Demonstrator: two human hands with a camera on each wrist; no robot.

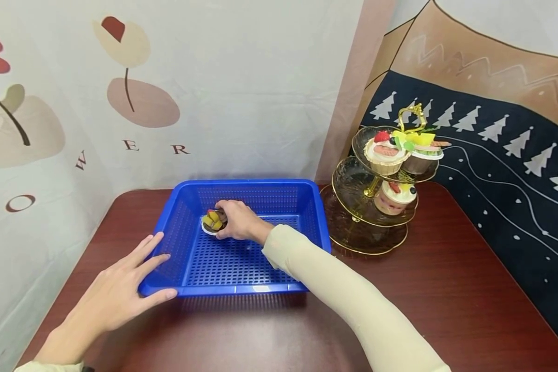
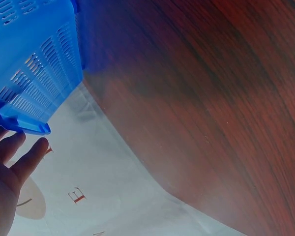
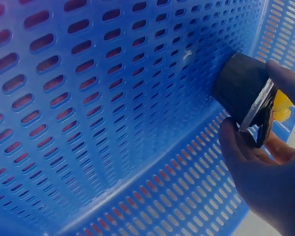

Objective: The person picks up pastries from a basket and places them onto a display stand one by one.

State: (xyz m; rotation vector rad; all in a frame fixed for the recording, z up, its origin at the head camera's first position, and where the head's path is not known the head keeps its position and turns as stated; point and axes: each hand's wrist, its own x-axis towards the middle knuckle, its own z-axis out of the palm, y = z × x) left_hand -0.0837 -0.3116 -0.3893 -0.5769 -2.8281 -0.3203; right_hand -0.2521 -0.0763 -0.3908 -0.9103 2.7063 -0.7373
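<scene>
A blue plastic basket (image 1: pixel 251 182) with slotted walls and floor sits on the table. Inside it, near the back left, my right hand (image 1: pixel 239 219) grips a fruit cupcake (image 1: pixel 213 223) by its rim, thumb on one side and fingers on the other. The right wrist view shows the cupcake's dark cup (image 3: pixel 242 84), tilted in that view, with yellow fruit on top; its base is at or close to the basket floor. My left hand (image 1: pixel 116 294) rests on the basket's front left corner with its fingers spread and fairly straight.
Right of the basket stands a three-tier stand (image 1: pixel 351 188) of dark glass with gold rims. Its top tier bears a fruit tart (image 1: pixel 385 157) and a dark-cupped cupcake (image 1: pixel 418 163); a layered cream dessert (image 1: pixel 392 201) is on the middle tier. Printed cloth (image 1: pixel 242 103) hangs behind the table.
</scene>
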